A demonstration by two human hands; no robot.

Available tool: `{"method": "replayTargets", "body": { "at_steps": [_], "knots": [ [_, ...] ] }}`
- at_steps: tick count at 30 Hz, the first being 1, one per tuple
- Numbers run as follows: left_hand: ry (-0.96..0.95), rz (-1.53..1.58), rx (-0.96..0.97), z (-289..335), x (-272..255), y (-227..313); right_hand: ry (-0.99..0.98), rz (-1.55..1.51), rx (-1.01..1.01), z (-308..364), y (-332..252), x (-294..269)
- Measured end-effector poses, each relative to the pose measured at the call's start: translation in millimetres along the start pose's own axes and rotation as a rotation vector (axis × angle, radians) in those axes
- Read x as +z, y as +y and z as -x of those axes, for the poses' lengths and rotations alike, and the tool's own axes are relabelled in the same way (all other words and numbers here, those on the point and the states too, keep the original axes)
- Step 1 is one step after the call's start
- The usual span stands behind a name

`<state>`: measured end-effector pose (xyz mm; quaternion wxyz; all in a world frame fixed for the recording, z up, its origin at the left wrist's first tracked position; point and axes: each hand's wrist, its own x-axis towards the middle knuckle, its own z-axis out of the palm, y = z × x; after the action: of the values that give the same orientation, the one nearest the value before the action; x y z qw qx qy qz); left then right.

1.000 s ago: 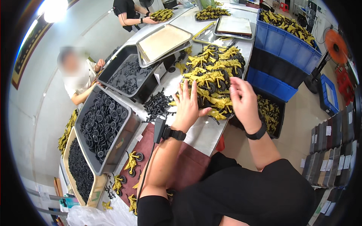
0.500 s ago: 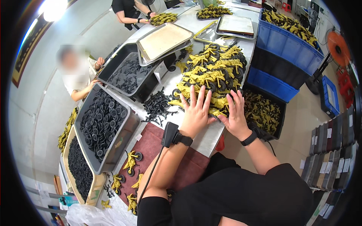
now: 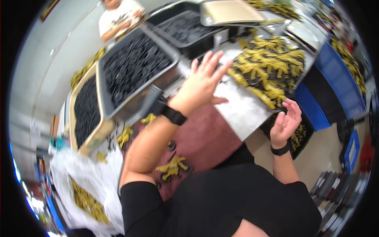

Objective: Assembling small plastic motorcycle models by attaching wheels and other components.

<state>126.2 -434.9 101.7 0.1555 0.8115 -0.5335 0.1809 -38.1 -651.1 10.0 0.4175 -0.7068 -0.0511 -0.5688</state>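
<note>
My left hand (image 3: 201,81) is raised over the table, fingers spread and nothing in them. It is left of a heap of yellow toy motorcycles (image 3: 272,65) with black wheels. My right hand (image 3: 287,122) hangs off the heap's near right corner, its fingers loosely curved, thumb apart, with nothing visible in it. A maroon cloth (image 3: 213,132) lies below my left forearm. On it rests a yellow toy motorcycle (image 3: 171,168), and a few more yellow pieces (image 3: 125,136) lie beyond the forearm. The picture is smeared by motion.
On the left stand a grey bin (image 3: 169,73) of black wheels and a cream bin (image 3: 103,114) of small black parts. A black bin (image 3: 158,21) and metal tray (image 3: 205,14) are behind. A plastic bag (image 3: 63,166) holds yellow parts. Blue crates (image 3: 335,75) stand right. Another person (image 3: 118,19) sits opposite.
Both hands have come off the motorcycle heap; the left has lifted toward the bins, the right has drawn away to the right. The view has turned left and down, showing the plastic bag.
</note>
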Motion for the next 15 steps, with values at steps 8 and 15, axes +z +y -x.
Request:
{"method": "replayTargets", "body": {
  "at_steps": [8, 15],
  "knots": [
    [0.031, 0.035, -0.643, 193, -145, -55, -0.88, -0.395, 0.496, -3, -72, 114],
    [-0.211, 0.049, -0.594, 248, -97, 1, -1.084, -0.031, 0.302, 25, -54, 264]
  ]
}}
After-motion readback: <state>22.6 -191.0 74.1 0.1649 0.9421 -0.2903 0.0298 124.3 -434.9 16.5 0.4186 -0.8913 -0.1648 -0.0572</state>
